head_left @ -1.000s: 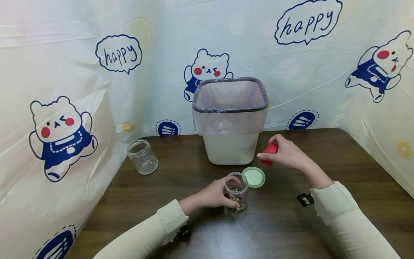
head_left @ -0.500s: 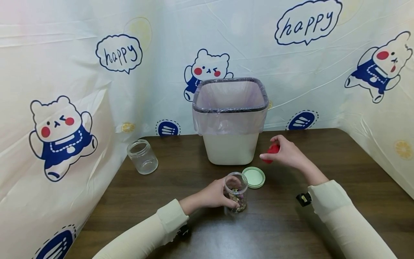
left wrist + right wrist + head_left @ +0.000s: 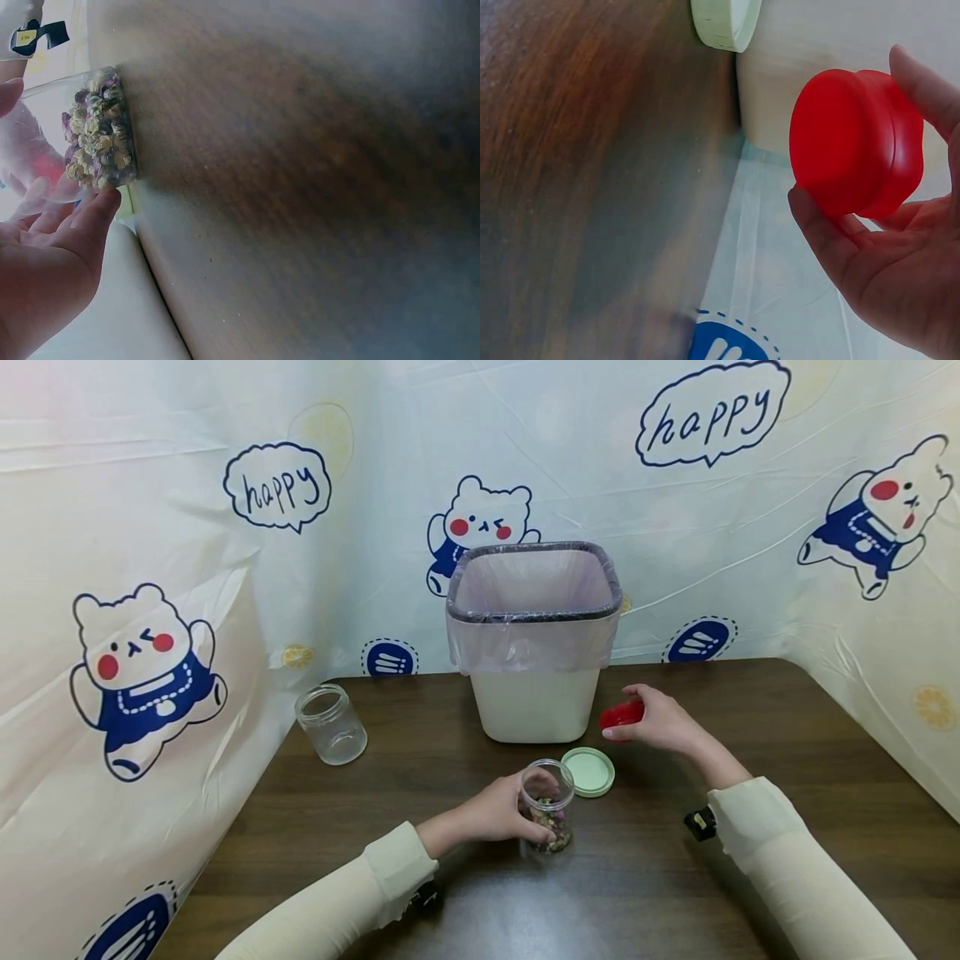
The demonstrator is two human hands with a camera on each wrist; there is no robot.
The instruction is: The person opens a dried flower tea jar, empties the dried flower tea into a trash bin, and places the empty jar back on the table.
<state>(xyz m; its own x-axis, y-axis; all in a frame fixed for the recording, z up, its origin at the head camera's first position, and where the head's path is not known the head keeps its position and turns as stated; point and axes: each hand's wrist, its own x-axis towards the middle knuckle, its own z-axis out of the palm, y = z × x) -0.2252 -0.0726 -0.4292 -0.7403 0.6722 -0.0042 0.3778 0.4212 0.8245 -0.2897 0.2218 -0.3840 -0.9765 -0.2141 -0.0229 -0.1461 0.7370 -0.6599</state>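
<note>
Pinches red piece (image 3: pixel 840 142) in right hand (image 3: pixel 663 720), past green lid (image 3: pixel 588 772), far and right of flower jar (image 3: pixel 557 820) gripped in left hand (image 3: pixel 495 810).

Red lid (image 3: pixel 847 142), pale green lid (image 3: pixel 588 772)

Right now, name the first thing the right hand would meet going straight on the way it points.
Most likely the white bin, at its lower side: the right hand, holding the red object, points toward it in the head view. Depth is unclear, so it might pass just in front.
</note>
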